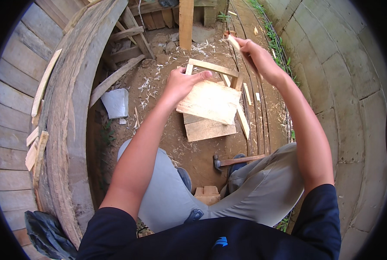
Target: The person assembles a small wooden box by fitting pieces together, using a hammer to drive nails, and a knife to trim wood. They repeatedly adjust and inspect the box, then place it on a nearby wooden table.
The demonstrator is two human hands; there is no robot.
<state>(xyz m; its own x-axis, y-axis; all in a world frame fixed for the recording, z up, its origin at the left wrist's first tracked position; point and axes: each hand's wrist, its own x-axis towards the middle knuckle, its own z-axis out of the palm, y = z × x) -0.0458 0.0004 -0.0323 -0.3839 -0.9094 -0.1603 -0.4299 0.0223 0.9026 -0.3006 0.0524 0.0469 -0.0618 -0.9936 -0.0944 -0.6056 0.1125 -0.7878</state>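
Pale rectangular wooden board (210, 102): below the left hand (182, 83), which grips its upper-left edge, thumb on top. Right hand (260, 62): closed on a blurred, pale wooden piece (233, 43). Dark-headed, wooden-handled hammer (218, 163): below both hands. Grey angular slab (115, 103): left of the left hand. Dark, crumpled bag-like plastic (49, 234): lower left of that hand; contents not discernible.

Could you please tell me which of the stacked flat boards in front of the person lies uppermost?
The pale, brightly lit board nearest the left hand; it partly covers the duller board below it.
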